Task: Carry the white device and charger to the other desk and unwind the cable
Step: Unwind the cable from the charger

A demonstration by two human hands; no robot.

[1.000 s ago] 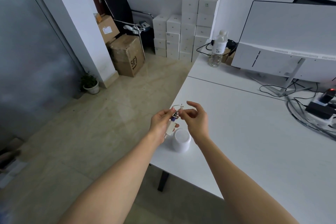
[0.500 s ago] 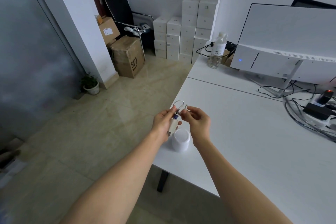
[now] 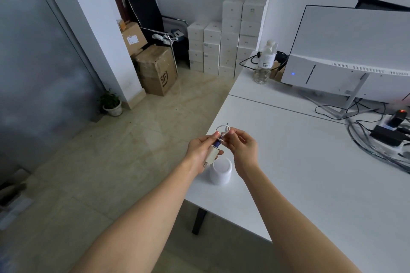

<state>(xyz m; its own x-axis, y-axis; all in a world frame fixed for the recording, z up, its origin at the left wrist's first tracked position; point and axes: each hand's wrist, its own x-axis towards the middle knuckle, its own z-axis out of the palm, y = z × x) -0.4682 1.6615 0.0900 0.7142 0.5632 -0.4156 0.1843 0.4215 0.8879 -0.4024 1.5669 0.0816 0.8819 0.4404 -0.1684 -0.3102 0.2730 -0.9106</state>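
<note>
The white device (image 3: 221, 171), a short round cylinder, stands upright near the left front corner of the white desk (image 3: 310, 173). Just above it my left hand (image 3: 200, 150) holds the cream charger (image 3: 212, 154), whose blue plug end points up. A thin white cable (image 3: 223, 129) loops out of the charger's top. My right hand (image 3: 243, 148) pinches that cable between thumb and fingertips, close to the loop. Both hands hover over the desk edge and touch neither the desk nor the device.
A white monitor (image 3: 346, 51) stands at the back right, with a water bottle (image 3: 265, 63) beside it. Black cables and a power strip (image 3: 390, 131) lie at the right edge. Stacked white boxes (image 3: 230, 35), cardboard cartons (image 3: 157, 71) and a potted plant (image 3: 112, 103) are on the floor to the left.
The cable loop above the charger has grown a little and shifted as my right hand's fingers worked at it. Both hands stay above the device.
</note>
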